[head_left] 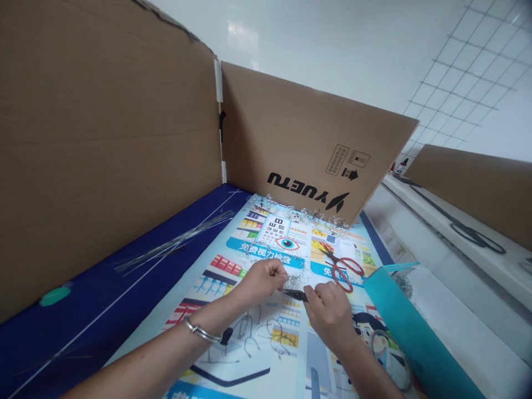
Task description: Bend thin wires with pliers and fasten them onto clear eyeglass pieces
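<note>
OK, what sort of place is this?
Probably a small wire-craft workspace: there are pliers in the right hand, a bundle of thin wires lying to the left, and red-handled scissors within easy reach.

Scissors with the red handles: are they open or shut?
They look open. The two red loops of the scissors spread well apart, one pointing right, the other toward the bottom of the picture.
</note>
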Demonstrator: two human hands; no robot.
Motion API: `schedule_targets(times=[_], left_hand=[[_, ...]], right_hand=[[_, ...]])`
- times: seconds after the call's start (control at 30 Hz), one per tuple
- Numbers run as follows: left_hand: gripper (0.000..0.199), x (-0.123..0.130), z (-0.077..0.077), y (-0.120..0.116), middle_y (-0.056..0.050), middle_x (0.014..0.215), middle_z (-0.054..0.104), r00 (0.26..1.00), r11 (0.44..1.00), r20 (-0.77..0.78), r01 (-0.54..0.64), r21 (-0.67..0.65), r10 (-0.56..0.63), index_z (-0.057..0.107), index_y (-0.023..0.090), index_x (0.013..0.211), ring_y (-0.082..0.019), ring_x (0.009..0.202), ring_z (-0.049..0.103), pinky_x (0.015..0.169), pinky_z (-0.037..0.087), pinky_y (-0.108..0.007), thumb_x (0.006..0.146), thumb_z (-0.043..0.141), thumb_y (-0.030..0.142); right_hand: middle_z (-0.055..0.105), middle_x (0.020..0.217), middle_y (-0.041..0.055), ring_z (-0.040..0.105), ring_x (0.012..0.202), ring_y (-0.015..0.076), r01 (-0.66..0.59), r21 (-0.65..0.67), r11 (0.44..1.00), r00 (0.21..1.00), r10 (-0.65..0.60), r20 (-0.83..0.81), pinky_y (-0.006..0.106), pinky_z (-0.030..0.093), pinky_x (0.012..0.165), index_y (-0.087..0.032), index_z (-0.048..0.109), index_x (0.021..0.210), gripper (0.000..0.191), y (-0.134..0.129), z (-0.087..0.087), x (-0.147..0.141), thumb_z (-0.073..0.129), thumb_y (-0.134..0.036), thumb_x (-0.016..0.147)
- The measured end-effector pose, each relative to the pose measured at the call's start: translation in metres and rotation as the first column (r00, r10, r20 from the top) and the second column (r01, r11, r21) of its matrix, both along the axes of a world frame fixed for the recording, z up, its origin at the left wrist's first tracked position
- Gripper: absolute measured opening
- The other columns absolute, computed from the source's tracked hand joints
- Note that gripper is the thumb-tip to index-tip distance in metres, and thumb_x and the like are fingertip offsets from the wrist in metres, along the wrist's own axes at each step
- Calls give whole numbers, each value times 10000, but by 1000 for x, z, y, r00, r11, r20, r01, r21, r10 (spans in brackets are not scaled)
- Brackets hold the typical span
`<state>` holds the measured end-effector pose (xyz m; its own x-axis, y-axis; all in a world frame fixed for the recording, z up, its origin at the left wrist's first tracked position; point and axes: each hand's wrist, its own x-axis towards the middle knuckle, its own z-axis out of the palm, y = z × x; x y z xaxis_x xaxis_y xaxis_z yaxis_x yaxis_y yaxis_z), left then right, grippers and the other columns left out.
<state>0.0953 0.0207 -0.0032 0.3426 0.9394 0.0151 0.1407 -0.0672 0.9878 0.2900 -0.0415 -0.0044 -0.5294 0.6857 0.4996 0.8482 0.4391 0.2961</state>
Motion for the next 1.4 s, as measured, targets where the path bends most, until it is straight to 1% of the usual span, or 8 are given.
schedule_targets(times=[0.1,0.33,0.57,0.83,1.03,1.2,1.3,1.4], left_hand=[[125,0,1,-1,35,511,560,1000,1000,-16,3,11,-3,541,158,614,-70,395,412,407,306,-180,687,544,260],[117,0,2,-2,50,486,522,998,999,-52,-16,35,18,539,161,596,-73,411,410,427,309,-180,677,551,246],[115,-1,3,-2,40,502,553,996,999,-85,-13,45,16,545,164,595,-80,415,428,434,313,-186,685,537,235],[121,-1,3,-3,41,511,558,996,998,-85,2,60,3,537,165,597,-80,421,427,442,317,-189,697,527,232],[123,-1,2,-2,60,484,507,996,997,-94,3,80,4,524,166,584,-77,420,422,452,321,-187,693,527,222],[112,-1,-1,-2,66,483,498,994,994,-108,7,111,5,526,165,590,-73,421,411,456,318,-183,695,511,202],[109,-1,-3,-2,65,491,502,993,991,-120,8,133,8,526,164,590,-76,443,419,466,320,-180,693,506,189],[112,-1,-4,-1,56,508,515,991,987,-135,7,159,15,532,162,589,-87,485,446,484,327,-182,695,508,187]], right_hand=[[479,696,44,438,692,180,4,10,1000,1000,-4,13,342,313,615,-193,577,986,174,-1,0,-1,487,-207,837],[469,685,32,439,671,158,-22,29,999,999,23,-34,322,298,596,-205,577,972,165,-1,2,-2,467,-182,851],[481,691,41,427,679,169,-11,20,1000,1000,10,16,335,293,603,-203,573,982,170,-1,1,-1,478,-177,843],[479,692,40,419,677,170,-5,23,1000,1000,5,23,337,286,601,-203,574,975,168,-1,0,-1,484,-171,838],[475,698,41,417,680,167,-6,17,1000,1000,6,31,333,291,611,-199,576,973,171,-1,0,-1,473,-167,841],[468,696,35,411,680,163,-3,20,1000,999,2,37,330,286,615,-199,578,960,163,-1,-1,-1,470,-170,841],[473,704,34,409,683,166,14,-6,1000,999,-14,40,331,286,621,-200,577,946,151,-1,-1,-2,475,-177,837],[486,723,40,418,705,175,29,-69,997,999,-27,27,331,297,645,-198,572,960,158,-2,0,-3,468,-196,841]])
